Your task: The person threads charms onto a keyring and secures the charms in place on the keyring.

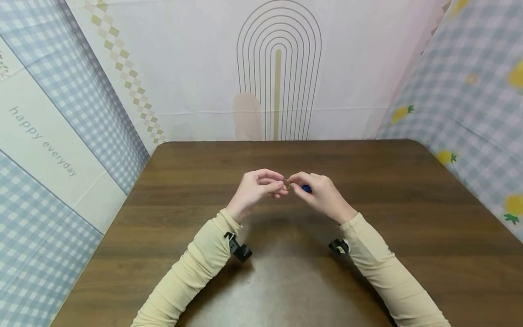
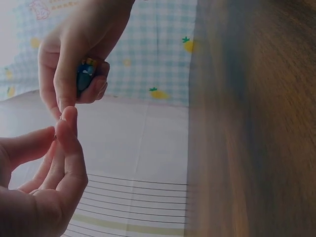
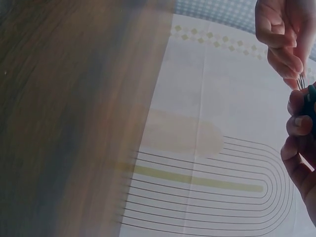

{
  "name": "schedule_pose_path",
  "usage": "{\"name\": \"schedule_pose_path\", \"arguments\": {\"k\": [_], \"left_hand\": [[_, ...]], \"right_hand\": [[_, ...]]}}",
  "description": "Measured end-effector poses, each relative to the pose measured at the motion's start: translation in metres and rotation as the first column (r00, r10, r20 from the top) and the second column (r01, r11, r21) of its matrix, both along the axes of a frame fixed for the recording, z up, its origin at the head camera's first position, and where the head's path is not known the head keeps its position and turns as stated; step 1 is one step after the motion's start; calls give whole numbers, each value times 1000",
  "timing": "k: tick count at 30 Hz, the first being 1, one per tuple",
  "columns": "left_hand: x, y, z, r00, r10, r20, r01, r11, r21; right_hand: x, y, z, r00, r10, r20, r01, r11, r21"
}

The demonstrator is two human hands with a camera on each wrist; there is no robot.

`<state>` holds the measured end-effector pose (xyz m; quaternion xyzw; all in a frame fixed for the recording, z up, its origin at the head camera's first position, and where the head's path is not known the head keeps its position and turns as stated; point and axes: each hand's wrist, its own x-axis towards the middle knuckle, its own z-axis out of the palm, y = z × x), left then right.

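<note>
Over the middle of the table, my two hands meet at a thin metal key ring (image 1: 287, 187). My left hand (image 1: 255, 190) pinches its left side between thumb and fingers. My right hand (image 1: 324, 194) pinches the opposite side with thumb and forefinger. A small blue charm (image 1: 306, 188) sits within the right hand's curled fingers. In the left wrist view the blue charm (image 2: 85, 78) shows some yellow and white spots. Thin metal wires (image 3: 301, 81) stand between the fingertips in the right wrist view. Whether the charm is joined to the ring is hidden by the fingers.
Beneath the hands lies a brown wooden table (image 1: 196, 168). A white patterned cloth (image 1: 196, 68) hangs behind it, with checked cloths at the left and right. Black wrist mounts (image 1: 238, 249) sit on both cream sleeves (image 1: 204, 252).
</note>
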<state>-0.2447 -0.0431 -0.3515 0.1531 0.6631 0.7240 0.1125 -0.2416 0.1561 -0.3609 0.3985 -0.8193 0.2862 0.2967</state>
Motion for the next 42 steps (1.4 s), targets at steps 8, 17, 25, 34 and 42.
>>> {"name": "schedule_pose_path", "arguments": {"k": [8,17,25,34,42], "left_hand": [[0,-2,2,1000,7,-16,-7,999,-33],[-1,-7,4,998,-60,-32,57,995,-83],[-1,-7,4,998,-58,-32,56,997,-58],[-1,-6,4,999,0,-42,-1,999,-33],[-10,-7,-4,998,22,-66,-30,991,-127]], "right_hand": [[-2,1,-1,1000,16,1,-16,1000,11],[0,0,-3,997,80,23,-80,997,5],[-1,1,0,998,58,26,-58,998,-14],[-3,2,1,991,64,117,-60,997,-41],[-6,6,-5,862,52,504,-43,999,-30]]}}
